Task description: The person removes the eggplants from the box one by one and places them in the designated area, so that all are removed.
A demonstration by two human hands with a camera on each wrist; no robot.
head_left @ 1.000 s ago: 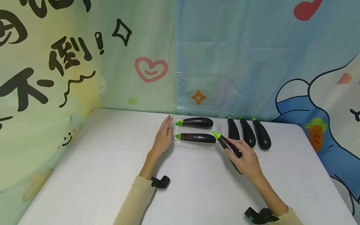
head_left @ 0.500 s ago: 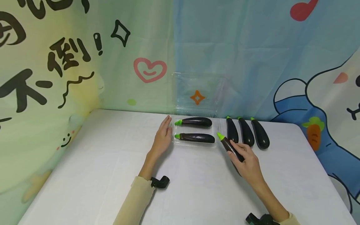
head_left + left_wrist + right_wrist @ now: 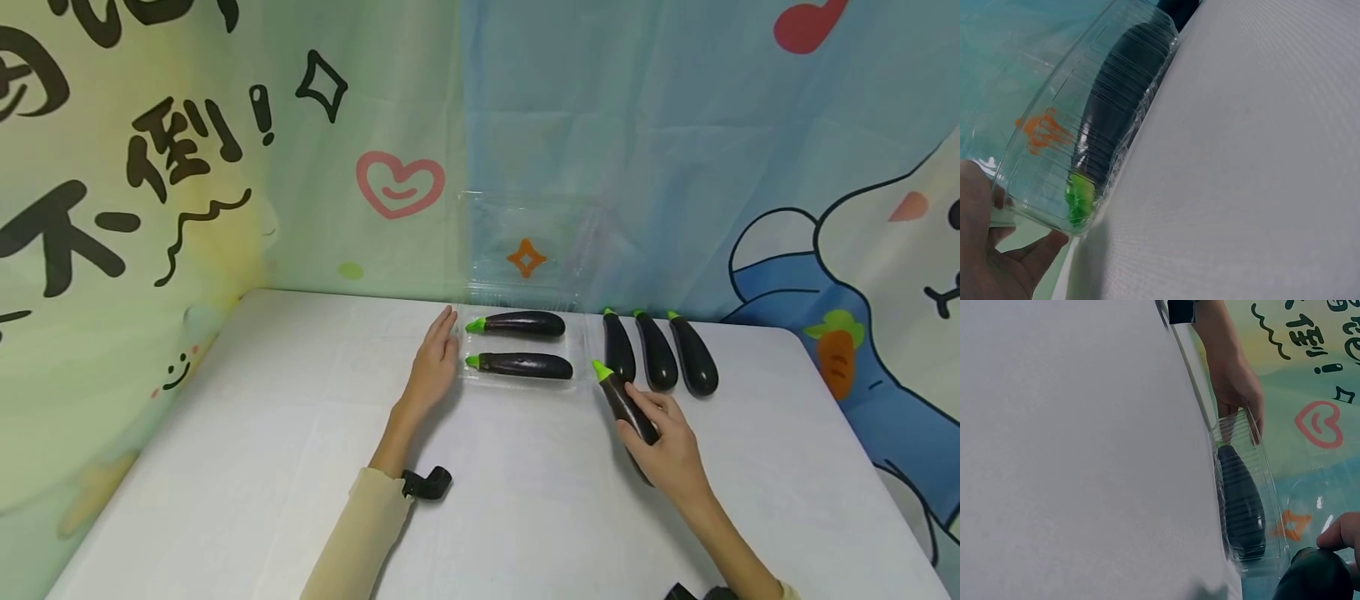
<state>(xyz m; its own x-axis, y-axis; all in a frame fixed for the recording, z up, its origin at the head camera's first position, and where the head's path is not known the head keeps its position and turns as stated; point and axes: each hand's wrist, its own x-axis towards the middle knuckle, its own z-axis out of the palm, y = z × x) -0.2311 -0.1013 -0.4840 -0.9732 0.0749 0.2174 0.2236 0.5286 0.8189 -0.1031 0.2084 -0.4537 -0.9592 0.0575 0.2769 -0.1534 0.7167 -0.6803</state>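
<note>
Compared with a second ago, carrying a glossy black eggplant with bright green stem [image 3: 624,403] slightly lower and rightward in the head view, right of frame centre. Pinching it between thumb and fingers of the right hand [image 3: 670,446]. Judge as: wider gap to the clear ribbed plastic hinged box [image 3: 525,344], count inside unchanged. Cannot tell whether the dark strip [image 3: 640,469] under the held eggplant is a second one or shadow.

Box: mid-frame, transparent lid [image 3: 495,225] raised in front of the printed backdrop [image 3: 645,150]. Two black green-stemmed eggplants [image 3: 525,324] inside, one above the other in frame, stems left. Resting left hand [image 3: 432,367] against the left end, fingers mostly straight.

Outside, right of centre: three more black eggplants [image 3: 660,354] side by side on the white cloth-covered table [image 3: 525,483], green stems toward frame top. Cannot tell whether touching the held one.
</note>
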